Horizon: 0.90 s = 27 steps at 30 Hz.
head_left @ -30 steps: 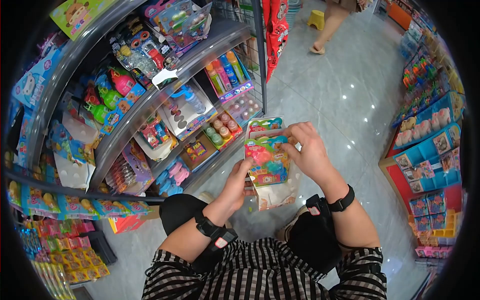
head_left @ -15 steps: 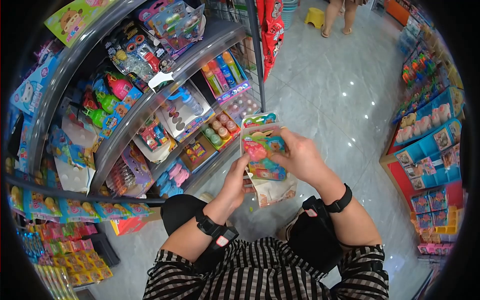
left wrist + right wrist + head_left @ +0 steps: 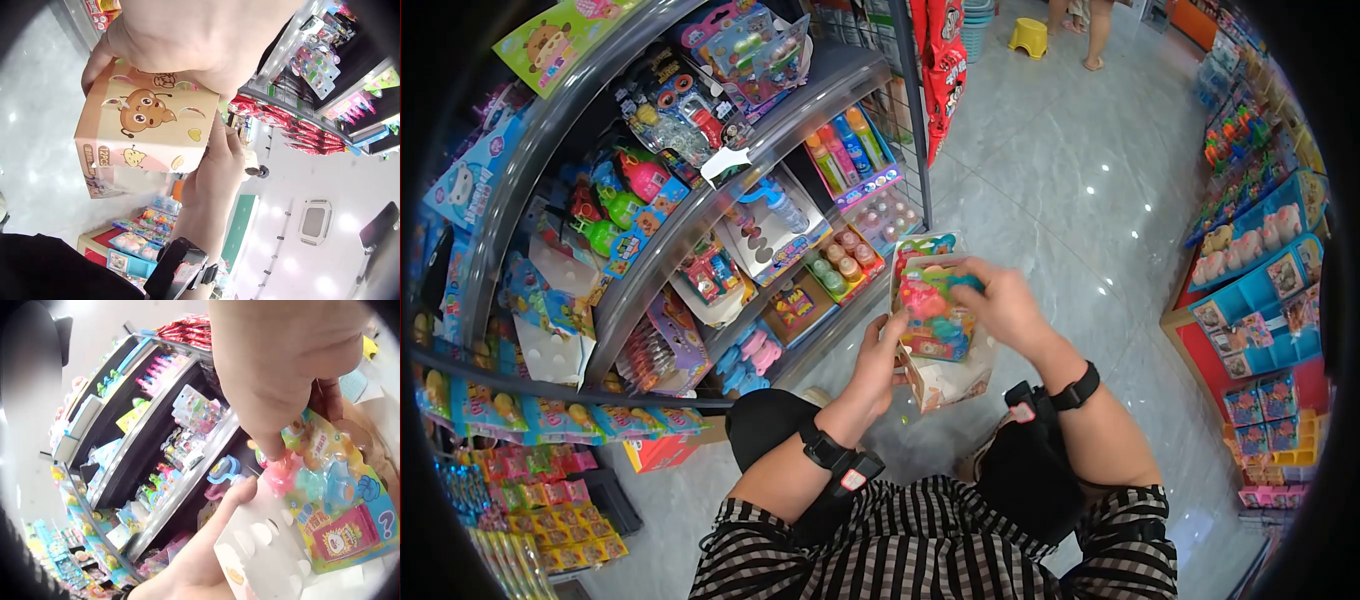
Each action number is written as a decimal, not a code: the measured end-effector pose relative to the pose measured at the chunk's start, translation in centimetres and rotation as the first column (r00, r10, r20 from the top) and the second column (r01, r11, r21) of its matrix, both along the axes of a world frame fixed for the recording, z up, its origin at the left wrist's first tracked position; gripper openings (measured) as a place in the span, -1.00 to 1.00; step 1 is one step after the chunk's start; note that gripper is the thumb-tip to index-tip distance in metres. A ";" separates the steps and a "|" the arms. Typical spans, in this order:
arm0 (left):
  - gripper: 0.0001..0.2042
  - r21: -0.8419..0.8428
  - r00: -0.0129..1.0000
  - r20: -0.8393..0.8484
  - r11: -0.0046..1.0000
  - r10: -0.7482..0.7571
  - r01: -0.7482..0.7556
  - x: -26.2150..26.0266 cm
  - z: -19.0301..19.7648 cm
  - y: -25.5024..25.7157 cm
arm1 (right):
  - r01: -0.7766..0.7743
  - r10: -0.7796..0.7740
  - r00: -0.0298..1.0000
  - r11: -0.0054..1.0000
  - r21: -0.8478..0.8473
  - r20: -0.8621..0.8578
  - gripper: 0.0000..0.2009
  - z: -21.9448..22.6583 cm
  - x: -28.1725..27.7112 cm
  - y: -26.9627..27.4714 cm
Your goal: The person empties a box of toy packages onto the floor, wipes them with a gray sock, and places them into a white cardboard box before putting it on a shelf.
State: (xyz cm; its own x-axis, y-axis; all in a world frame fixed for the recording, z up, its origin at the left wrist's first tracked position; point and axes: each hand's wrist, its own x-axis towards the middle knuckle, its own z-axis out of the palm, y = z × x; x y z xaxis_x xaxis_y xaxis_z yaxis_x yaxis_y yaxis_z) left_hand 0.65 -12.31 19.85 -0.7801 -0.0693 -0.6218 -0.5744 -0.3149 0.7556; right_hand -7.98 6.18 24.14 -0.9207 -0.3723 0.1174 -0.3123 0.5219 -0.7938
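Observation:
An open-topped cardboard box (image 3: pixel 945 390) is in my left hand (image 3: pixel 872 365), which grips it by the left side, thumb at the rim. Printed on the outside of the box (image 3: pixel 147 119) is a brown cartoon swirl with a face. Colourful toy packets stand inside. My right hand (image 3: pixel 1005 305) pinches the front toy packet (image 3: pixel 344 534) near its top, with the thumb in front and fingers behind the card. Clear plastic on this packet covers pink, green and blue pieces. Behind it, another packet's top (image 3: pixel 930 245) shows at the back of the box.
Curved shelves (image 3: pixel 670 215) full of boxed toys rise at the left. Red bags (image 3: pixel 940 75) hang at the shelf end. Across the grey tiled floor (image 3: pixel 1090 270) stands a low display of blue trays (image 3: pixel 1250 335). A yellow stool (image 3: pixel 1028 38) and a bystander's legs (image 3: pixel 1095 35) are farther back.
My right fingers have shifted down and left over the front packet, which now leans differently in the box. My left hand keeps its hold. The bystander in the background has moved.

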 end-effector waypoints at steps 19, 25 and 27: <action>-0.29 0.152 0.996 -0.091 0.988 -0.015 0.029 -0.8 0.2 -0.9 | 0.390 -0.293 0.914 0.453 -0.802 0.280 -0.83 1.6 -4.0 8.2; -0.24 0.128 0.998 -0.065 0.992 0.012 -0.004 -0.8 1.3 -0.5 | 0.301 -0.239 0.951 0.577 -0.760 0.195 -0.82 2.3 -3.1 6.7; -0.25 0.141 0.999 -0.039 0.990 -0.023 0.029 -0.9 1.4 -0.6 | 0.268 -0.221 0.961 0.621 -0.737 0.163 -0.82 2.9 -2.6 6.3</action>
State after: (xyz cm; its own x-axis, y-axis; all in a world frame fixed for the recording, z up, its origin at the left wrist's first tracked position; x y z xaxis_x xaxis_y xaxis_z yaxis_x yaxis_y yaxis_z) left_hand -0.20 -12.95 21.22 -0.8030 0.0380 -0.5948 -0.5564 -0.4055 0.7252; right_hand -10.62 12.52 27.02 -0.9777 0.0611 0.2008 -0.2092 -0.2040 -0.9564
